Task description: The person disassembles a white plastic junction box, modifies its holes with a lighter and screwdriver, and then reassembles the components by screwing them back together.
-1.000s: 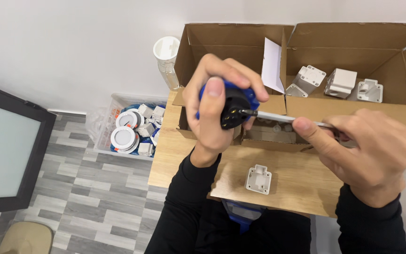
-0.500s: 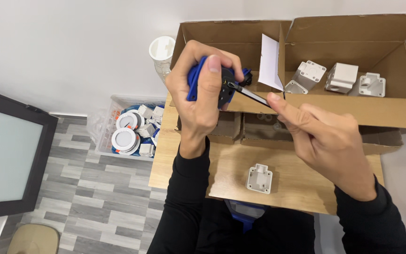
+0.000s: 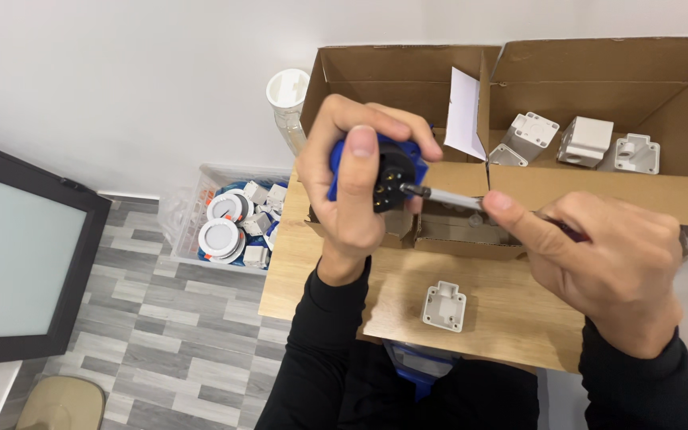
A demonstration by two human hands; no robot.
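The blue and black socket part is held up in the air above the wooden surface, in front of the open cardboard boxes. The left hand is closed around it: the thumb lies flat over its black face and the other fingers curl over the top and the back, so only a part of it shows between them. The tip of the screwdriver touches the right side of the black face, and the right hand is closed on the handle, with the index finger stretched along the metal shaft. I think the main risk is that the tip slips out of the screw head, because the part is supported only by the hand; then it can strike the left thumb, which is very near. A loosened screw may also fall, perhaps into the box below or beside the small white bracket lying on the surface.
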